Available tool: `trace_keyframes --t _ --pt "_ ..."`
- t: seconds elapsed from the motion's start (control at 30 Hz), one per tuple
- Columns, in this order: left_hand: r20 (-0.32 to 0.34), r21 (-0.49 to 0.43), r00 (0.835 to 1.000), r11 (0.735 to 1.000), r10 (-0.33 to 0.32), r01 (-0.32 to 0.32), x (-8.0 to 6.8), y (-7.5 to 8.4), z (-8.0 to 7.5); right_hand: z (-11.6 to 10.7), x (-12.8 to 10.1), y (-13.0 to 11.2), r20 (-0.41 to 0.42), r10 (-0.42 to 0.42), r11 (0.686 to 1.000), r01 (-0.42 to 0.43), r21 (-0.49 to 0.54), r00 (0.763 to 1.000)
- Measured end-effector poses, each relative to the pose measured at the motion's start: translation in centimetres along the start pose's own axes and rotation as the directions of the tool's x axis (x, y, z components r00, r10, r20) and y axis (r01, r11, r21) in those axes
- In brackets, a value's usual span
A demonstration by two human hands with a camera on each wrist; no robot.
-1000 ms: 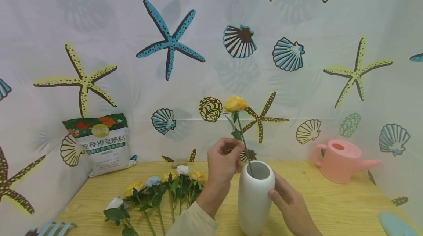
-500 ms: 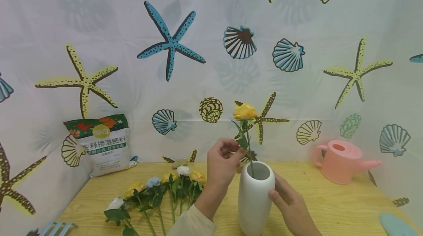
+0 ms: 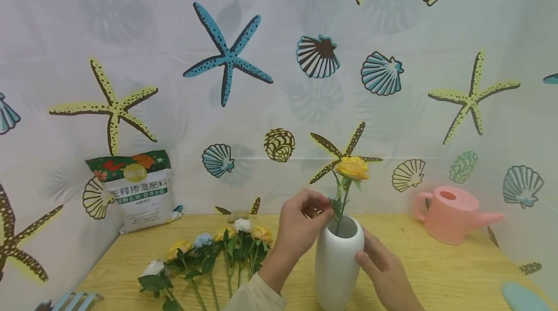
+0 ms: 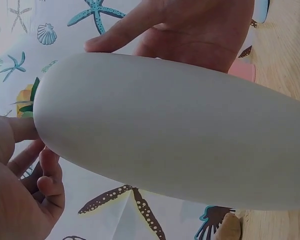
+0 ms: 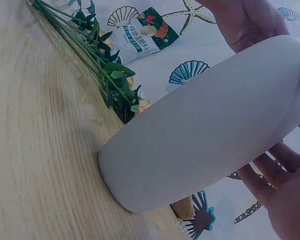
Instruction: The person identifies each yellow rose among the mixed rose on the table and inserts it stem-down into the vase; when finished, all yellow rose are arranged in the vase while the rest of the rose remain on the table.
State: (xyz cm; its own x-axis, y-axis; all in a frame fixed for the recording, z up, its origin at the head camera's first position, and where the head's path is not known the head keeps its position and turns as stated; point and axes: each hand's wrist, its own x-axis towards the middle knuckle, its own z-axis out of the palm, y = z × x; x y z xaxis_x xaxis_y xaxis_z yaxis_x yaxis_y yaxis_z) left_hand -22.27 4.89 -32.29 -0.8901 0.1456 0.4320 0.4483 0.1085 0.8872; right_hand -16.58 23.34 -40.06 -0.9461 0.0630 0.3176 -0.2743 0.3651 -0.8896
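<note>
The left hand (image 3: pixel 301 226) pinches the thin stem of the yellow rose (image 3: pixel 352 168) just above the rim of the white vase (image 3: pixel 339 265) at the table's near edge; the right hand (image 3: pixel 381 267) lies open-fingered against the vase's side — smooth, likely slippery and breakable; the stem looks light and bendy, best held low.

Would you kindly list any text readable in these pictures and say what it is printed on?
"控释掺混肥料": large dark characters on the white fertiliser bag leaning against the backdrop.
Green band of smaller text beneath it: too blurred to read.
Round yellow logo on the bag's top: unreadable.
Nothing else carries writing.
</note>
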Motion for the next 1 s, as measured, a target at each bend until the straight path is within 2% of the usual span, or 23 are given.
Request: trace_keyframes --t 0.33,0.53,0.7,0.93,1.0 --pt "0.025 0.001 1.0 1.0 0.001 -0.001 -0.1 0.0 -0.7 0.0 0.0 -0.3 0.017 0.015 0.999 -0.015 -0.028 1.0" --pt "0.015 0.01 1.0 1.0 0.024 -0.024 -0.2 -0.3 -2.0 0.1 0.1 -0.3 0.042 0.044 0.999 -0.043 -0.018 0.998" --pt "-0.027 0.031 1.0 0.999 0.014 -0.013 -0.6 -1.0 -4.0 0.2 0.2 -0.3 0.04 0.05 0.998 -0.049 -0.039 0.998" --pt "-0.102 0.084 0.991 0.992 -0.088 0.096 -1.9 -2.3 -8.5 0.0 0.4 -0.1 0.049 0.123 0.99 -0.119 -0.07 0.991" --pt "-0.122 0.11 0.986 0.985 -0.117 0.131 -2.4 -2.9 -9.8 -0.1 0.4 -0.1 0.042 0.116 0.991 -0.113 -0.073 0.992"
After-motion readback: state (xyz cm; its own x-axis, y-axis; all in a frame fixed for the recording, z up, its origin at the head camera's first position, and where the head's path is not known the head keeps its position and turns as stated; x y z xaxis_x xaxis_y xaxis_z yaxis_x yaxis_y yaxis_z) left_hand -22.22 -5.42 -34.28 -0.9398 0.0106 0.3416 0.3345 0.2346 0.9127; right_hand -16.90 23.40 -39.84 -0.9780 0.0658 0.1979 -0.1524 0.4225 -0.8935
